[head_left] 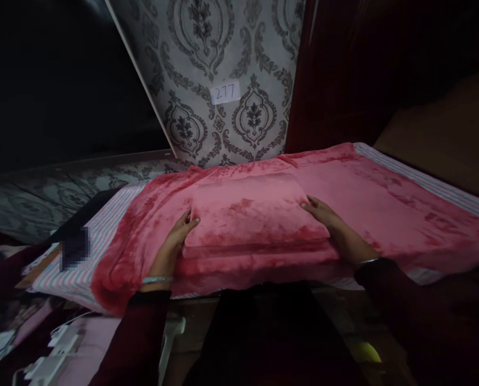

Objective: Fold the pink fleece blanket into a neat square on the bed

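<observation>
A folded pink plush cloth (249, 212) lies as a flat, layered rectangle in front of me, with darker red patches in its pile. My left hand (180, 229) holds its left edge, thumb on top and the other fingers mostly hidden at the side. At the opposite edge, my right hand (323, 214) grips in the same way, thumb over the top. Beneath the bundle spreads a matching pink plush blanket (368, 198), rumpled on the left and smoother on the right.
A striped sheet (111, 214) shows under the blanket at both ends. A dark screen (70, 80) stands at the left. On the patterned wall (253, 123) is a paper label (225, 93) reading 277. White power strips (57, 351) lie lower left.
</observation>
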Available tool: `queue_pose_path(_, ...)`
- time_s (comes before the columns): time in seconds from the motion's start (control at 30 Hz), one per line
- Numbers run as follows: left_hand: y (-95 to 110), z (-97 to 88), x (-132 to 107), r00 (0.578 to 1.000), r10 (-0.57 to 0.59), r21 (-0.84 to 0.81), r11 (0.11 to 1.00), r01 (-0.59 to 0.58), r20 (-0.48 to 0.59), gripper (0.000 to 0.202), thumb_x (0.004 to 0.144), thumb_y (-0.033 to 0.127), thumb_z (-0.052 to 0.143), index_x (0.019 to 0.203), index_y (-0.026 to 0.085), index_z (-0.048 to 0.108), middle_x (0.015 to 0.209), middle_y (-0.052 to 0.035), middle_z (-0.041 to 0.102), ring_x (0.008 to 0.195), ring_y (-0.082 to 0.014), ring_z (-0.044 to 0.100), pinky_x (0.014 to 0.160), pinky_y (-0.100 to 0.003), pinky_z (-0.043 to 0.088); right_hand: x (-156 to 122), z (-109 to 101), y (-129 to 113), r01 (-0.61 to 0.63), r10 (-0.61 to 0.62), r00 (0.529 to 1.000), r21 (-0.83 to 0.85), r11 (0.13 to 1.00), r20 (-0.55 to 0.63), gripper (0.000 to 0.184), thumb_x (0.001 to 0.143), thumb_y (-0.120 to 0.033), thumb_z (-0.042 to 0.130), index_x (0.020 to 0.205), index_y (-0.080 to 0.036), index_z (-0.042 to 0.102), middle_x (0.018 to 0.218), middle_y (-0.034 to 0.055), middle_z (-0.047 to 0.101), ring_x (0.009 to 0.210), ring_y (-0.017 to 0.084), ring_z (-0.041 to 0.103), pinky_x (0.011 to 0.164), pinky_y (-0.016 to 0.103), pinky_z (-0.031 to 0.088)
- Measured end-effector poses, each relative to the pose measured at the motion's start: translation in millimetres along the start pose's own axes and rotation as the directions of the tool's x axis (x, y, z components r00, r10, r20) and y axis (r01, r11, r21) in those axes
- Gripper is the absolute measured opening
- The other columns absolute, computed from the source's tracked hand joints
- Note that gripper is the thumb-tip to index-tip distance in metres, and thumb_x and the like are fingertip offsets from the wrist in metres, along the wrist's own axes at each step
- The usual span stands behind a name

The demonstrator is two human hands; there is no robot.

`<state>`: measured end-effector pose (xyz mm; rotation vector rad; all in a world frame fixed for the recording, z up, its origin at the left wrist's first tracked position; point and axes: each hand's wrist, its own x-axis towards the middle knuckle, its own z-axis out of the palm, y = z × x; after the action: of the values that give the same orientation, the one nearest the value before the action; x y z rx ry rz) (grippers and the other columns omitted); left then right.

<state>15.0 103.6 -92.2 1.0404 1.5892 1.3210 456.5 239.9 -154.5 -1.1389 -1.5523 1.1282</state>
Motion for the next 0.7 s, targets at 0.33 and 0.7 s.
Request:
queue_pose_path(0.33,6,-2.0,-2,0.938,0.319,0.416,0.878,-0.238,-0.137,0.062,0.090,0.042,0.065,0.147,0.018,0.056,0.154,-0.0144,0.055,0.135,-0.0300,0.059,0.114,-0.047,0.048,-18,80,-84,0.594,-0.571,0.791,-0.503,0.629,0.220,0.049,0.102,-0.044,0.047,0.138,-0.018,0.067,0.141,0.0162,0.063,0.133,0.034,0.057,0.115,0.061,0.041)
queue_pose_path(0.7,34,27.9,47,0.808,0.207,0.702,0.408,-0.584,0.552,0.056,0.106,0.046,0.036,0.158,0.030,0.042,0.170,-0.0047,0.033,0.160,-0.0225,0.022,0.131,-0.054,0.011,-40,238,-115,0.870,-0.378,0.339,-0.135,0.474,0.861,0.053,0.108,-0.038,0.052,0.159,-0.024,0.046,0.164,0.0042,0.041,0.156,0.022,0.026,0.132,0.049,0.007)
